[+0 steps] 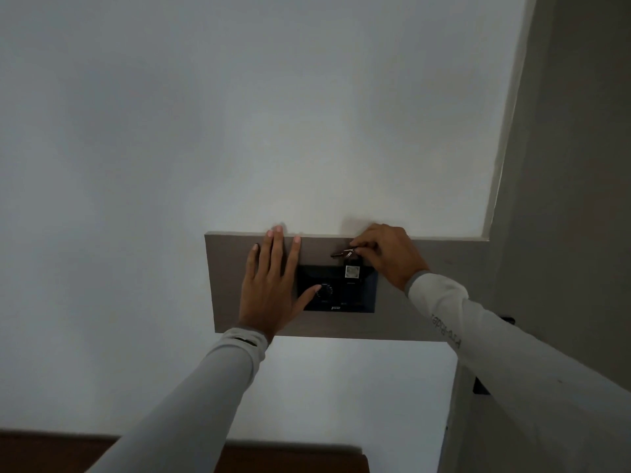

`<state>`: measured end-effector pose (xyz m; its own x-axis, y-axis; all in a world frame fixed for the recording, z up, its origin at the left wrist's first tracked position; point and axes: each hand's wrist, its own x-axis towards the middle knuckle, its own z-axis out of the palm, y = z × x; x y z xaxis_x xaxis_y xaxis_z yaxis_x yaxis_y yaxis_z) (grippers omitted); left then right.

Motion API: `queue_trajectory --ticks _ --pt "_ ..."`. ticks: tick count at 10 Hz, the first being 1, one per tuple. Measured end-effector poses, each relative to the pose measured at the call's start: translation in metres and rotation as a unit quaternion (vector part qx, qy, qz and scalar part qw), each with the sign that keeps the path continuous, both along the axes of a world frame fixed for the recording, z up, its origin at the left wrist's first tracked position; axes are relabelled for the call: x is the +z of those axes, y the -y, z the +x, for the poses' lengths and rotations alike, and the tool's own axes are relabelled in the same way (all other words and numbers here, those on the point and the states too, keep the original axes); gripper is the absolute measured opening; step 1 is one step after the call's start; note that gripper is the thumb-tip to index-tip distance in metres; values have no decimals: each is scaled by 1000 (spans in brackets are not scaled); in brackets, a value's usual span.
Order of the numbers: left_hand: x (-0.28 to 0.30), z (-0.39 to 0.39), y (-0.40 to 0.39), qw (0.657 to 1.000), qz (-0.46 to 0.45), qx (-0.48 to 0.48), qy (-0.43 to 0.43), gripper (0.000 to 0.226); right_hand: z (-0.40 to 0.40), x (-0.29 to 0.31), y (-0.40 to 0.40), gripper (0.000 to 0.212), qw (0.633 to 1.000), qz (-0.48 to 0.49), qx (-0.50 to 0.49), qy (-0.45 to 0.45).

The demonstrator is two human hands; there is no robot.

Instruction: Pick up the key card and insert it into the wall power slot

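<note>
A black switch plate point(362, 295) with the power slot sits on a grey-brown wall panel point(232, 268). The key card point(351, 268), dark with a pale square label, stands upright at the plate's top edge, its lower end at the slot. A ring with a small key point(341, 254) hangs at its top. My right hand point(389, 256) pinches the card's top from the right. My left hand point(273, 285) lies flat on the panel with fingers spread, its thumb on the plate's round dial point(326, 291).
White wall surrounds the panel. A grey door or jamb point(563, 199) runs down the right side with a dark fitting point(479, 387) lower down. Dark wooden furniture point(51, 452) lines the bottom edge.
</note>
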<state>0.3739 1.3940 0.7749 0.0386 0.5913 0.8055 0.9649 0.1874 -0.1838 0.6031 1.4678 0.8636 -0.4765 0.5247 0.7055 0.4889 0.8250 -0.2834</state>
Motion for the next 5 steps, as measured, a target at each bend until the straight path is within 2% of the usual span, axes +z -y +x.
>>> queue_trajectory --ticks 2,5 --pt "-1 -5 0 1000 7 1 -9 92 -8 2 0 18 998 14 -33 42" --pt "8 -3 7 999 -46 2 6 98 -1 -11 11 25 991 32 -64 117"
